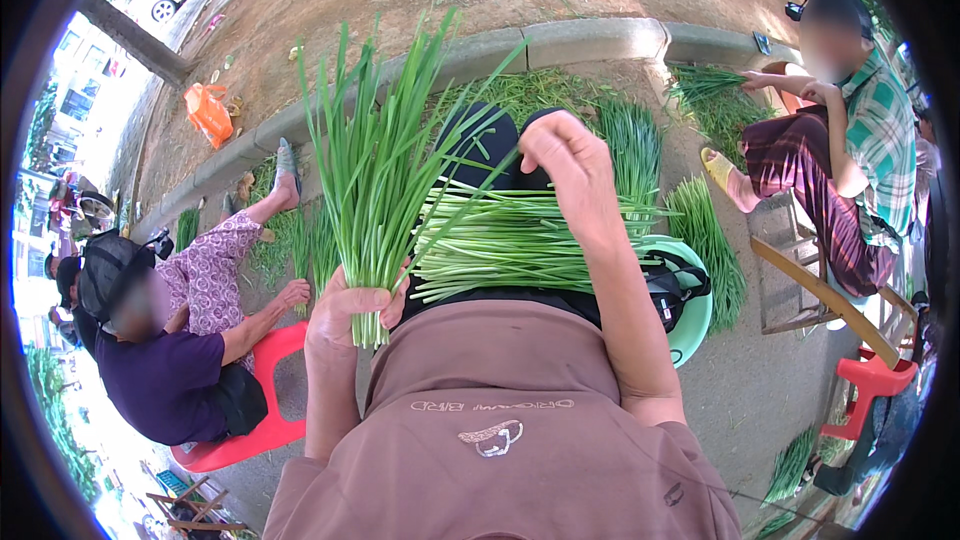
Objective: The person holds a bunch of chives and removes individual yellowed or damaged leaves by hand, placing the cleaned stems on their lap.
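Note:
My left hand [358, 307] is closed round the pale stem ends of an upright bunch of green garlic chives [375, 187], whose leaves fan out away from me. A thicker pile of chives [502, 247] lies crosswise on my lap, stems to the left. Above the pile's far right part is my right hand [566, 154], its fingers bent, near my dark-covered knee; whether it pinches a leaf cannot be told. One long leaf slants from the held bunch towards it.
Chive bundles [634, 142] and loose trimmings [547, 86] lie on the ground before a concrete kerb [480, 56]. A light green basin [694, 300] with a black bag is at my right. Seated people [161, 382] [874, 142] work on both sides. An orange plastic bag [208, 114] lies beyond the kerb.

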Action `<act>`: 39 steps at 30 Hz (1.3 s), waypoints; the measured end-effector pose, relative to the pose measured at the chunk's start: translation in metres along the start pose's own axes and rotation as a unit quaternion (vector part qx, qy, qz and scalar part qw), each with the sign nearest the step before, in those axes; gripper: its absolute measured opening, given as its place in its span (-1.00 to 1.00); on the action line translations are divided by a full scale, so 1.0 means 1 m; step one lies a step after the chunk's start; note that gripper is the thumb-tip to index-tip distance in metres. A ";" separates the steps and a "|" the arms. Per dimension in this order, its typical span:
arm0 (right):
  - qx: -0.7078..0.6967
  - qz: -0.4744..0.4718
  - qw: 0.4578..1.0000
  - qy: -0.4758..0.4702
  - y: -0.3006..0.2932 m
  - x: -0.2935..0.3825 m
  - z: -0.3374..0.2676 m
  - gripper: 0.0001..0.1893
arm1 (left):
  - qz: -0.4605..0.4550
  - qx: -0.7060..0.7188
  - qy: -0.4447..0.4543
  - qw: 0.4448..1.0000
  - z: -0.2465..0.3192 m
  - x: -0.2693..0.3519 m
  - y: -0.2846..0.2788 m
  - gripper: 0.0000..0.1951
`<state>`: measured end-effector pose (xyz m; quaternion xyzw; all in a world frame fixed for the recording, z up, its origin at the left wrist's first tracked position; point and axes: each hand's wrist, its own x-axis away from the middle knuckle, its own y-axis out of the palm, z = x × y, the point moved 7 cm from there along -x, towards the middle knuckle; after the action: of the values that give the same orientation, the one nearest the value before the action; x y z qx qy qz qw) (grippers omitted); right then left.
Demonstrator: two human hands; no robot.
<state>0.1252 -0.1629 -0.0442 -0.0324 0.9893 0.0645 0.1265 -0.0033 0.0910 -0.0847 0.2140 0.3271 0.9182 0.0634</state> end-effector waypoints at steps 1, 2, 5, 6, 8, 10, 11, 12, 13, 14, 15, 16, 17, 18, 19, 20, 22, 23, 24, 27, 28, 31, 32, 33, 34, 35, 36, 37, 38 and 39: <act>-0.051 0.020 0.998 0.017 -0.003 -0.003 0.007 -0.79 | -0.006 0.001 0.000 1.000 0.000 0.000 0.000 -0.45; -0.109 0.067 0.991 0.048 -0.015 -0.005 0.013 -0.76 | -0.011 0.001 0.000 1.000 0.000 0.001 -0.002 -0.46; -0.054 0.079 0.994 0.058 -0.040 -0.014 0.027 -0.69 | -0.016 0.002 -0.003 1.000 -0.001 0.004 -0.009 -0.48; 0.005 0.073 0.996 0.042 -0.042 -0.016 0.032 -0.71 | -0.019 0.001 -0.007 1.000 -0.002 0.004 -0.010 -0.49; 0.125 0.061 0.990 0.010 -0.044 -0.017 0.039 -0.76 | -0.022 -0.008 -0.015 1.000 -0.004 0.002 -0.008 -0.50; 0.123 0.010 0.992 -0.001 -0.028 -0.015 0.033 -0.83 | -0.022 -0.014 -0.015 1.000 -0.005 0.003 -0.009 -0.50; 0.123 -0.016 0.992 -0.006 -0.018 -0.013 0.030 -0.85 | -0.022 -0.015 -0.014 1.000 -0.005 0.002 -0.008 -0.51; 0.022 -0.048 0.998 0.027 -0.009 -0.010 0.034 -0.88 | -0.024 -0.018 -0.015 0.999 -0.005 0.002 -0.007 -0.51; 0.017 -0.093 0.995 0.026 0.002 -0.009 0.022 -0.85 | -0.023 -0.019 -0.016 0.999 -0.005 0.002 -0.006 -0.50; -0.013 -0.117 0.992 0.039 0.011 -0.006 0.016 -0.83 | -0.022 -0.020 -0.017 0.999 -0.004 0.003 -0.004 -0.50; -0.043 -0.138 0.988 0.052 0.018 -0.004 0.011 -0.81 | -0.022 -0.022 -0.019 0.999 -0.004 0.002 -0.003 -0.50; -0.060 -0.151 0.984 0.070 0.021 -0.002 0.011 -0.79 | -0.022 -0.027 -0.020 0.999 -0.004 0.002 -0.002 -0.50; -0.078 -0.163 0.980 0.088 0.024 -0.001 0.012 -0.77 | -0.021 -0.031 -0.020 0.999 -0.004 0.001 -0.001 -0.50; -0.096 -0.176 0.974 0.106 0.026 0.001 0.012 -0.75 | -0.020 -0.035 -0.020 0.999 -0.003 0.001 0.000 -0.51; -0.110 -0.174 0.974 0.096 0.027 0.001 0.009 -0.77 | -0.015 -0.037 -0.019 0.999 -0.003 0.001 0.001 -0.51; -0.124 -0.172 0.974 0.086 0.027 0.001 0.005 -0.79 | -0.010 -0.039 -0.018 0.999 -0.002 0.002 0.002 -0.51; -0.127 -0.172 0.974 0.073 0.027 0.001 0.003 -0.83 | -0.002 -0.045 -0.017 0.999 -0.001 0.001 0.003 -0.51; -0.116 -0.175 0.975 0.070 0.025 0.000 0.004 -0.84 | 0.001 -0.050 -0.016 0.999 0.000 0.001 0.003 -0.52; -0.106 -0.178 0.976 0.068 0.025 -0.001 0.004 -0.86 | 0.005 -0.054 -0.015 0.998 0.001 0.000 0.003 -0.52; -0.023 -0.180 0.983 0.026 0.023 -0.003 0.001 -0.90 | 0.001 -0.058 -0.015 0.998 0.001 -0.001 0.001 -0.53; 0.018 -0.171 0.985 -0.008 0.023 -0.003 -0.002 -0.91 | 0.000 -0.058 -0.016 0.998 0.002 -0.001 0.001 -0.53; 0.141 -0.159 0.972 -0.104 0.025 -0.002 -0.015 -0.91 | -0.003 -0.056 -0.016 0.998 0.004 -0.001 0.002 -0.54; 0.179 -0.165 0.961 -0.132 0.026 -0.001 -0.022 -0.90 | -0.005 -0.054 -0.014 0.998 0.005 -0.001 0.003 -0.54; 0.217 -0.171 0.948 -0.160 0.028 0.000 -0.027 -0.90 | -0.007 -0.052 -0.011 0.999 0.005 -0.001 0.003 -0.54; 0.222 -0.171 0.947 -0.158 0.028 0.000 -0.028 -0.91 | -0.005 -0.048 -0.011 0.999 0.005 0.000 0.003 -0.54; 0.227 -0.172 0.946 -0.157 0.028 -0.001 -0.028 -0.93 | -0.004 -0.044 -0.010 0.999 0.006 0.000 0.003 -0.54; 0.232 -0.172 0.945 -0.155 0.028 -0.001 -0.029 -0.94 | -0.003 -0.039 -0.011 0.999 0.006 0.000 0.004 -0.54; 0.179 -0.153 0.964 -0.125 0.025 -0.002 -0.025 -0.94 | -0.001 -0.035 -0.011 0.999 0.006 0.000 0.005 -0.53; 0.125 -0.132 0.979 -0.095 0.022 -0.003 -0.018 -0.94 | 0.002 -0.031 -0.011 0.999 0.006 0.000 0.006 -0.51; 0.071 -0.112 0.989 -0.065 0.021 -0.004 -0.011 -0.93 | 0.005 -0.026 -0.010 1.000 0.006 0.000 0.006 -0.50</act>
<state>0.1251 -0.1437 -0.0300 -0.1296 0.9713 -0.0185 0.1986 -0.0006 0.0892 -0.0767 0.2235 0.3014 0.9244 0.0678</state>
